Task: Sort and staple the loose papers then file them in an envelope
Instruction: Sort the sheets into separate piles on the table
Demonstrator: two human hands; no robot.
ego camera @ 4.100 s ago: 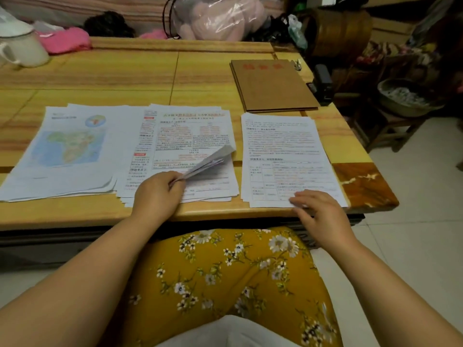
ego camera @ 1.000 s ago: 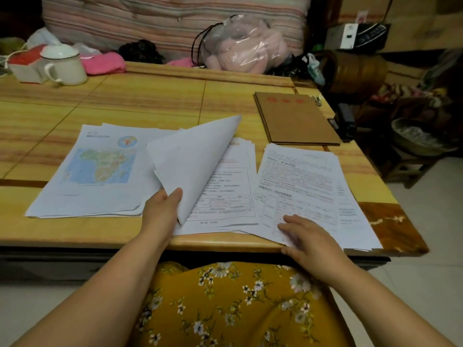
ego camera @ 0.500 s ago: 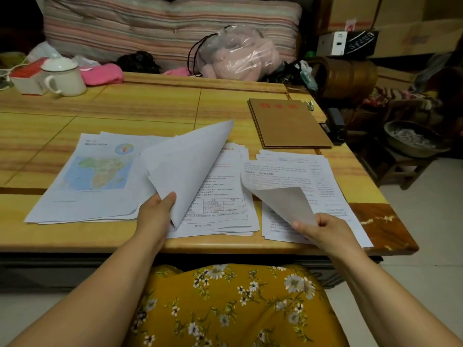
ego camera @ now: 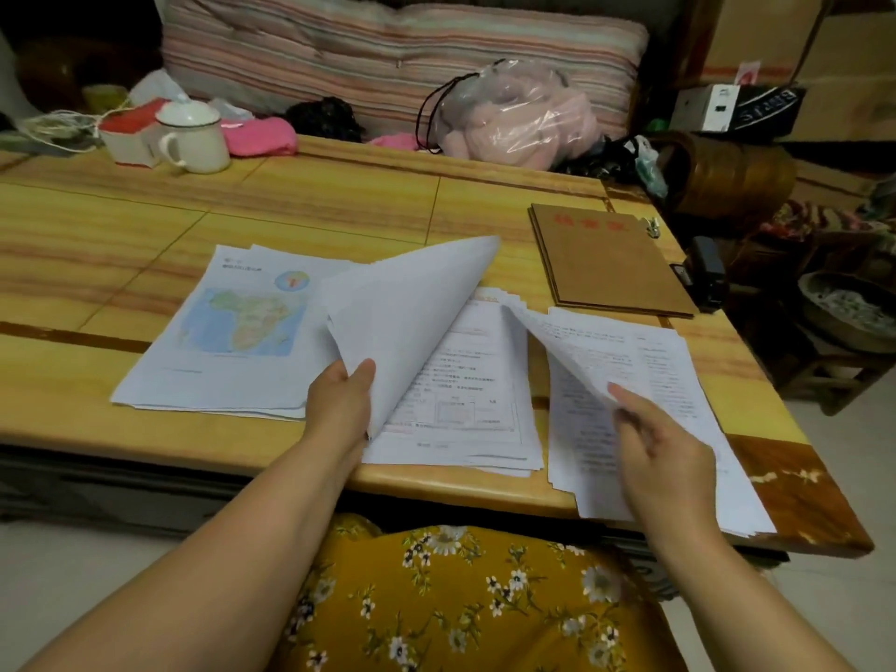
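Observation:
Three paper piles lie along the near edge of the wooden table [ego camera: 339,196]. The left pile [ego camera: 218,341] shows a map of Africa on top. My left hand [ego camera: 342,405] grips a lifted bundle of sheets [ego camera: 412,312] folded up off the middle pile [ego camera: 465,395]. My right hand [ego camera: 664,458] pinches the near left corner of the top sheet [ego camera: 557,346] of the right pile [ego camera: 664,390] and peels it up. Behind the right pile lies a brown envelope [ego camera: 606,259] with red characters. A black stapler [ego camera: 705,274] sits at the table's right edge.
A white lidded mug [ego camera: 194,138] and a red-and-white box [ego camera: 128,133] stand at the back left. Pink cloth [ego camera: 262,135] and a clear bag of pink stuff [ego camera: 514,118] lie along the far edge. Right of the table stand a stool and a basket.
My left hand lifted a thick bundle off the middle pile and keeps it raised. My right hand went from resting flat on the right pile to peeling its top sheet higher.

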